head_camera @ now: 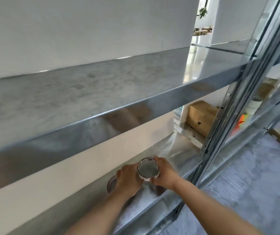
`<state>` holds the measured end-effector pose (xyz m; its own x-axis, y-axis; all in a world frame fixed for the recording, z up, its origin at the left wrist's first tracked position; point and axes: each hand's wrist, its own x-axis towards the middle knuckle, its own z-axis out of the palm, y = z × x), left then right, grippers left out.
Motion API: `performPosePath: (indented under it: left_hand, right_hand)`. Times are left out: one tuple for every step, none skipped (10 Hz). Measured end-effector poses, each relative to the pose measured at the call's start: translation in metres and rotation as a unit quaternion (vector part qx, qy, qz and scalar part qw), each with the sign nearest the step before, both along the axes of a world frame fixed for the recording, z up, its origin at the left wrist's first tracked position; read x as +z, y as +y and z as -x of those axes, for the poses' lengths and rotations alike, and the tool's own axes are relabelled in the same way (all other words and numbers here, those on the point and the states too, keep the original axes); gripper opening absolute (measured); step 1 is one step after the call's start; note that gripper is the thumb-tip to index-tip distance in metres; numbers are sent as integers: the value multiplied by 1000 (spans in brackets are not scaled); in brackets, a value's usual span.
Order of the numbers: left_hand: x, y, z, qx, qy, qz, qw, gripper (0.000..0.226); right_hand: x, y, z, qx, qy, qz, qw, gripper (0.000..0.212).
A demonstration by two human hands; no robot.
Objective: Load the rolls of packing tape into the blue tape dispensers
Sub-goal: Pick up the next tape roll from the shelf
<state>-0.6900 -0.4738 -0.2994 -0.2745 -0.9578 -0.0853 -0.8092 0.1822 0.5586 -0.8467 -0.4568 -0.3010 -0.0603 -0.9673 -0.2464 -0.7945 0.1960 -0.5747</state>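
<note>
Tape roll (148, 169) sits over the lower shelf (161, 200), gripped between left hand (129, 178) and right hand (165, 173), fingers curled round its rim. I see no dispenser (none in view). I advise keeping the core unobstructed for the spindle.

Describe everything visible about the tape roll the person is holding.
The tape roll looks like a pale ring with a whitish core edge bearing dark marks. Its open centre faces the camera, showing grey shelf through it. The left hand and right hand grip it from either side, over the lower metal shelf.
</note>
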Motion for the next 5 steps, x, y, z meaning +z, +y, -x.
performPosePath:
  left_hand:
    - [-6,-2,5,8,-41,-5,999,20]
    - [-8,-3,8,11,-57,-2,998,21]
    - [-2,-2,11,27,-65,-18,997,27]
    - [2,0,12,29,-62,-38,997,46]
    - [9,5,10,43,-49,-43,997,74]
  right_hand:
    - [-18,-13,7,17,7,-20,1000,93]
    - [-26,-17,13,35,14,-14,999,79]
    - [-17,-10,13,49,24,-5,998,77]
    - [-14,-6,14,45,14,-9,999,93]
    - [-1,3,15,36,-14,8,999,102]
